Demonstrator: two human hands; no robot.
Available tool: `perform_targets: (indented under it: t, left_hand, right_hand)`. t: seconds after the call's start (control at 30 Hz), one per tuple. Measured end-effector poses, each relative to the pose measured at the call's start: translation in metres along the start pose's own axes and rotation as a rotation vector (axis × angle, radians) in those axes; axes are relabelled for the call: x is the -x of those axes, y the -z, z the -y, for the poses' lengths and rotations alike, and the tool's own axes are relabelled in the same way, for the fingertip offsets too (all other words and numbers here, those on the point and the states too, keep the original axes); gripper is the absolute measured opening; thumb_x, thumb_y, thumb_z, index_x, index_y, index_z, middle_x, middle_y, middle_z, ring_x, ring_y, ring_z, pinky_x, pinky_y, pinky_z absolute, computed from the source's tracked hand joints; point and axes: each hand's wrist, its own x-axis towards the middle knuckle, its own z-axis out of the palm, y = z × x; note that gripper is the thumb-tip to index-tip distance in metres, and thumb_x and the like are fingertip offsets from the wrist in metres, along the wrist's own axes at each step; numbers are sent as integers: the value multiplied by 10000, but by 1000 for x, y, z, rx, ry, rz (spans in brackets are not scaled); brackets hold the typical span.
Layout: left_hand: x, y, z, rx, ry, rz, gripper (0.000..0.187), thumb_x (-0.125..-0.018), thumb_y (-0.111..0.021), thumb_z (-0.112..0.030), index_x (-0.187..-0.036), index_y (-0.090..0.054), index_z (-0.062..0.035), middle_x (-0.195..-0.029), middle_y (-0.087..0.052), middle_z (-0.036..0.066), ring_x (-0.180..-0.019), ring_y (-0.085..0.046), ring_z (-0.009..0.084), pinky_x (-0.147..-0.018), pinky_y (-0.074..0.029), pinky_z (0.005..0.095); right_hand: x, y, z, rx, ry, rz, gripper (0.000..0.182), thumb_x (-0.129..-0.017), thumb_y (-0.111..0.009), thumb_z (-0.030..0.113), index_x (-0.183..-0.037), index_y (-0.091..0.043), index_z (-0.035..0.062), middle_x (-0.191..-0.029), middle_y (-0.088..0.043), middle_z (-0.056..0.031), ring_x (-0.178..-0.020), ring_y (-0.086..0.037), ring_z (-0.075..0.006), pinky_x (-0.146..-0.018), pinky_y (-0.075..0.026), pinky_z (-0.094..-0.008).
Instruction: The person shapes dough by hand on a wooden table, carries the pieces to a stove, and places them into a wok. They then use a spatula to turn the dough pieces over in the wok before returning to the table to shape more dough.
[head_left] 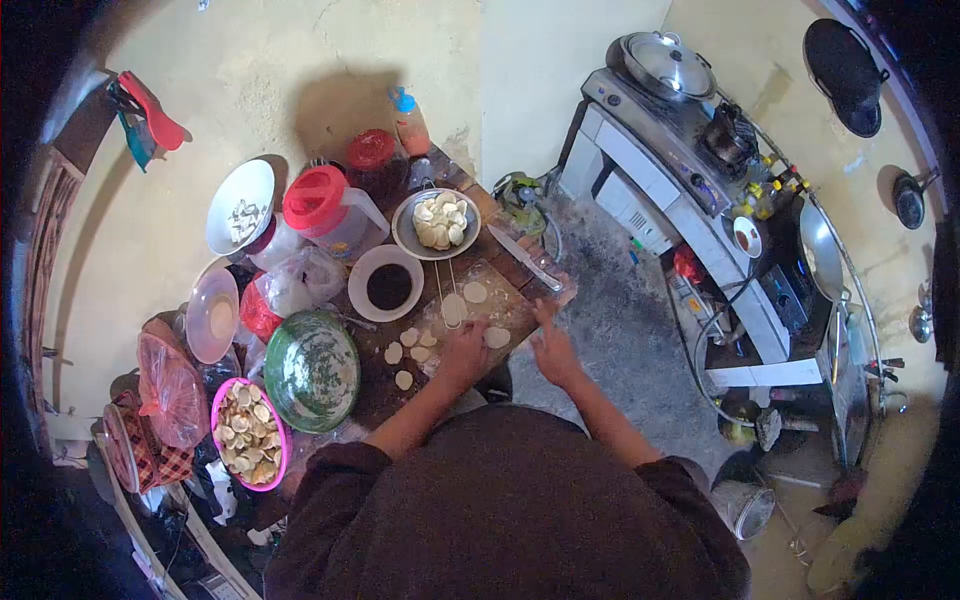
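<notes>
My left hand (465, 353) is low over the floured wooden board (515, 300), its fingers reaching down beside a flat dough round (496, 338). Whether the fingertips touch that round is too small to tell. At the board's right edge, my right hand (552, 352) has its fingers stretched forward and apart, with nothing seen in it. Two more dough rounds, one (475, 292) behind the other (453, 310), lie farther back; a strainer's wire handle reaches beside them. Several small dough pieces (403, 380) are scattered left of my left hand.
A strainer (402, 238) full of pale rounds sits behind a bowl of dark liquid (358, 300). A knife (525, 258) lies at the table's right edge. Leftward are a green floury basin (312, 425) and a pink-rimmed basket (288, 455) of rounds. A stove (650, 125) stands right.
</notes>
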Motion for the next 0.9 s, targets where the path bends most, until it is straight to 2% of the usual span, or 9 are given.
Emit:
perform_targets:
  t: [0.07,0.17,0.23,0.37,0.43,0.53,0.63,0.73,0.9]
  left_hand:
    - [1,-7,3,-6,-82,-37,411,-739,-550,-74,-1147,-513,-42,-929,-582,189,-829,-565,371,-727,-459,474]
    - [-1,-14,5,11,-56,15,392,-746,-549,-77,-1136,-525,-37,-927,-581,190,-831,-571,365,-745,-460,475]
    - [-3,-18,4,-40,57,75,402,-752,-549,-78,-1148,-514,-14,-941,-573,200,-868,-564,360,-760,-461,465]
    - [-14,-3,-12,-30,-21,83,374,-759,-546,-81,-1120,-518,11,-972,-562,200,-913,-548,348,-774,-463,448]
    - [-18,-8,-13,-108,57,131,294,-757,-545,-73,-1038,-543,17,-977,-545,185,-941,-531,332,-780,-467,429]
    - [-20,-10,-5,-161,-51,136,205,-744,-562,-78,-929,-562,10,-964,-537,166,-938,-532,321,-771,-474,415]
    - [-21,-16,-1,-167,10,149,173,-717,-597,-92,-861,-567,0,-954,-533,151,-944,-532,314,-774,-478,412]
    - [-21,-20,10,-197,-88,150,148,-780,-558,-106,-899,-563,-16,-918,-542,161,-920,-526,338,-783,-448,455]
    - [-27,-15,12,-171,-48,237,146,-799,-545,-133,-885,-550,-15,-936,-545,156,-938,-523,338,-794,-455,440]
  right_hand:
    - [8,-3,-29,-234,-8,-120,546,-903,-456,140,-1406,-252,77,-1342,-426,-184,-1170,-480,-314,-1008,-322,-438]
    - [30,0,-45,-405,-127,-136,534,-914,-478,174,-1396,-272,71,-1273,-497,-192,-1107,-531,-277,-961,-378,-390]
    - [40,-3,-50,-405,-149,-153,530,-916,-478,180,-1394,-276,72,-1242,-525,-185,-1086,-545,-270,-945,-391,-388]
    - [44,-7,-55,-398,-173,-176,512,-916,-482,177,-1381,-299,67,-1186,-574,-162,-1039,-573,-259,-908,-420,-376]
    - [45,-3,-52,-386,-186,-175,506,-914,-484,168,-1377,-307,67,-1181,-578,-157,-1028,-578,-259,-904,-423,-372]
    - [46,-5,-54,-371,-186,-178,496,-911,-488,155,-1370,-319,72,-1175,-584,-149,-1004,-587,-260,-897,-427,-368]
    - [50,0,-52,-384,-181,-183,490,-911,-487,150,-1368,-324,80,-1166,-590,-147,-972,-596,-257,-890,-430,-365]
    - [53,1,-53,-390,-189,-182,487,-913,-486,151,-1367,-325,82,-1158,-593,-153,-942,-601,-250,-877,-434,-362]
    - [52,1,-54,-379,-200,-190,482,-919,-483,162,-1367,-325,79,-1158,-591,-158,-925,-596,-238,-862,-437,-360]
